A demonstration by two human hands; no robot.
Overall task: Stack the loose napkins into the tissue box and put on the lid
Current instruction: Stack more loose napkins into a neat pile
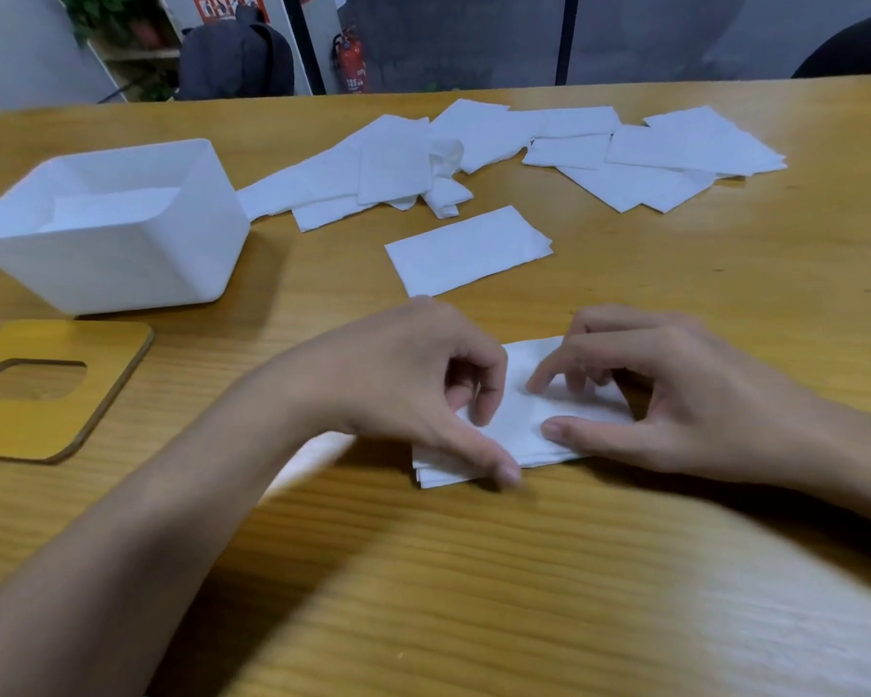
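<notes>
Your left hand (413, 389) and right hand (665, 394) meet over a small stack of folded white paper napkins (519, 425) on the light wooden table (473, 570), apparently squaring its edges before it goes into the box. Left thumb and bent forefinger pinch the stack's near left corner. On the right, the curled fingertips and thumb bear on the top sheet, drawn toward each other as if nipping it. The other fingers of both hands are curled in, not spread.

The white plastic tissue box (111, 264) stands open at far left, within easy reach, with some napkins already lying flat inside. Its flat wooden lid (96, 394), cut with a rounded opening, lies beside it, likely parked until the filling is done. A single folded white napkin (468, 249) waits just beyond your hands, probably next for the stack.

By count: one box, one lid, one stack in hand, one napkin set apart. The loose white napkins (624, 153) strewn farther back form two overlapping groups, one sheet crumpled; they overlap too much for an exact tally, though they look like a dozen or so. A white corner also peeks from under your left wrist.
</notes>
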